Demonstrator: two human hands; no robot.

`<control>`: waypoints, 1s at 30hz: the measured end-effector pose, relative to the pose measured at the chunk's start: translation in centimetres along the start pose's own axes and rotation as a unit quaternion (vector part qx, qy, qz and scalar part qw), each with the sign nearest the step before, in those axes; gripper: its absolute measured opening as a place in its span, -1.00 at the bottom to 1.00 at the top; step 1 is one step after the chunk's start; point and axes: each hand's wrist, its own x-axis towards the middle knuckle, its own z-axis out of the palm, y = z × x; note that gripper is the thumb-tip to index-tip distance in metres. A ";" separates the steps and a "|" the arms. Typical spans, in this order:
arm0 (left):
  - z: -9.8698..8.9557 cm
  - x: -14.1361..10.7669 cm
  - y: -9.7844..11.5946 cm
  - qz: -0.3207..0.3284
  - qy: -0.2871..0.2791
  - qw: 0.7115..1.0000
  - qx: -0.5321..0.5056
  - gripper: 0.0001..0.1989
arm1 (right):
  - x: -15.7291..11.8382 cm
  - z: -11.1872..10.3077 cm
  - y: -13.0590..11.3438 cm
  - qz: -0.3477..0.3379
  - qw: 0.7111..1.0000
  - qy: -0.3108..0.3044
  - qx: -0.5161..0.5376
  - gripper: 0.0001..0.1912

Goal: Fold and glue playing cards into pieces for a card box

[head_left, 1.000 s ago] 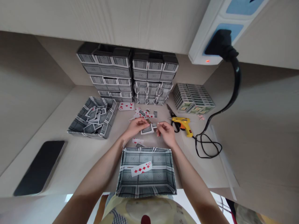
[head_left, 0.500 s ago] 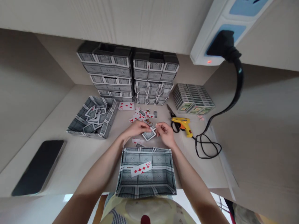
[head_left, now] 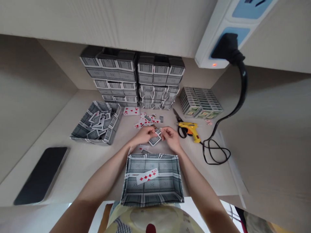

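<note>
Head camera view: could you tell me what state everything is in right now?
Left hand: pinching the card
Card: held, patterned back up
Right hand: fingertips together at the card's edge
Near box: open-topped, diamonds strip inside
Left box: open-topped, loose cards inside
Glue gun: lying down, heat unclear
Scissors: partly hidden by glue gun
Plug: plugged in
Power strip: red light on
Phone: screen dark

Holds both forearms (head_left: 107,173) slanting inward, with left hand (head_left: 145,134) and right hand (head_left: 171,137) near each other, fingers (head_left: 167,130) bent in a pinch
</note>
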 end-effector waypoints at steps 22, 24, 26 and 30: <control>-7.5 -4.1 3.5 0.089 0.372 0.891 0.245 -0.83 | -0.1 -1.1 -0.1 0.000 0.998 -0.011 -0.059 -0.71; -9.7 -6.0 4.6 0.062 0.436 0.843 0.309 -0.85 | -0.1 -1.1 -0.2 -0.004 0.998 -0.012 -0.063 -0.71; -11.9 -7.9 5.4 0.014 0.475 0.791 0.386 -0.82 | -0.2 -1.0 -0.3 -0.007 0.998 -0.009 -0.068 -0.70; -14.9 -10.5 5.1 -0.107 0.465 0.708 0.521 -0.71 | -0.3 -0.9 -0.4 -0.011 0.997 0.001 -0.081 -0.69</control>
